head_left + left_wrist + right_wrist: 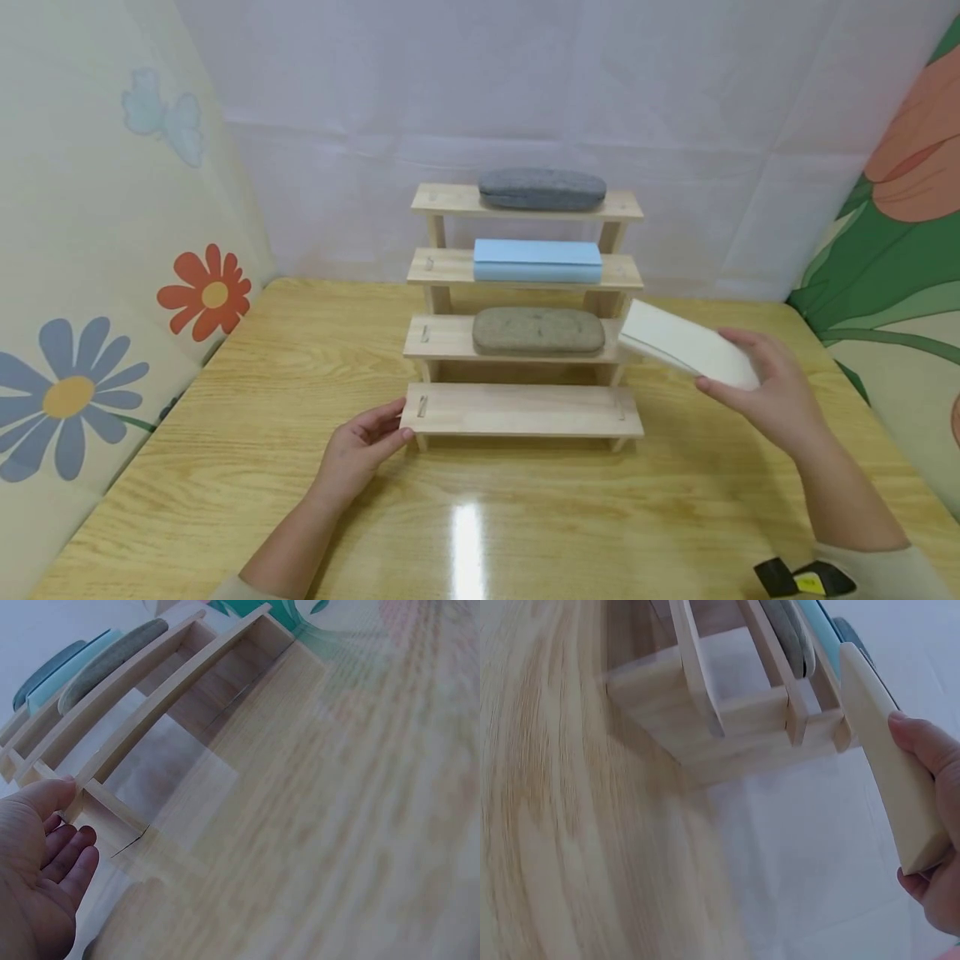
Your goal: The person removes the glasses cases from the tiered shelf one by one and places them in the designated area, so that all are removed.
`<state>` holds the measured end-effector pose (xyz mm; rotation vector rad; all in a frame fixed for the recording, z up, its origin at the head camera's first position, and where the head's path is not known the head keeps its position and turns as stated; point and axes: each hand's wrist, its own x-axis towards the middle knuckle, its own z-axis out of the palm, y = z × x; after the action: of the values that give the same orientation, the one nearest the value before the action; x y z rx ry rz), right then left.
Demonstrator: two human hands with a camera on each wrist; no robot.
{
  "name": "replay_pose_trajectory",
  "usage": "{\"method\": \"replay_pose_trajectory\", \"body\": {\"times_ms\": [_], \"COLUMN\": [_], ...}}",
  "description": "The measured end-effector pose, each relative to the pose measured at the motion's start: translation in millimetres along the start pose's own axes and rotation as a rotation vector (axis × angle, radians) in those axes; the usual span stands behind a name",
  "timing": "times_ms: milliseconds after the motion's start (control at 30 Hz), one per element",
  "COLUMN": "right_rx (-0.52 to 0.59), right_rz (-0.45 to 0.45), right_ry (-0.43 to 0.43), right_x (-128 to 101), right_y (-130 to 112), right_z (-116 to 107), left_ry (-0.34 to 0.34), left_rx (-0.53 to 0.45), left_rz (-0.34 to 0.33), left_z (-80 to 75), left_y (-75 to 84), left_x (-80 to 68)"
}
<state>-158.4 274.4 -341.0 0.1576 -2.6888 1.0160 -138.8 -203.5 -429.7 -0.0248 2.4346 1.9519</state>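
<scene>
A wooden stepped display rack [525, 410] with several tiers stands on the table. My left hand [363, 454] pinches the left end of its lowest tier, thumb on the near side, as the left wrist view [45, 862] also shows. Off the rack's right side, my right hand [776, 392] grips one end of a white glasses case [686, 343], held tilted in the air. On the tiers above lie a brown-grey glasses case [538, 331], a light blue glasses case [537, 261] and, at the top, a dark grey glasses case [542, 189]. The lowest tier bears nothing.
The rack stands on a glossy wood-grain table [300, 350]. Behind it hangs a white cloth [360, 108]. Flower-printed panels stand at left [75, 250] and right [885, 283]. A black strap with a yellow label [810, 581] lies by the right sleeve.
</scene>
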Motion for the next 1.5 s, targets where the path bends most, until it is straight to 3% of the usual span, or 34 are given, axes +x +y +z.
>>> {"method": "replay_pose_trajectory", "body": {"times_ms": [600,1067,1267,1500], "right_rx": [-0.091,-0.105,-0.093,-0.145], "right_rz": [0.099,0.173,0.234,0.236], "right_ry": [0.053,0.025,-0.009,-0.019], "right_x": [3.1,5.1,6.7,10.4], "right_y": [48.6,88.8,97.6,106.0], "right_z": [2.2,17.9,21.2,24.2], "left_ry": [0.019,0.015,0.017,0.012], "left_rx": [0.009,0.001,0.005,0.004], "left_rz": [-0.010,0.000,0.008,0.006], "left_z": [0.4,0.9,0.9,0.6], "left_y": [1.3,-0.8,-1.4,-1.8], "left_x": [-0.8,0.1,0.6,0.4]}}
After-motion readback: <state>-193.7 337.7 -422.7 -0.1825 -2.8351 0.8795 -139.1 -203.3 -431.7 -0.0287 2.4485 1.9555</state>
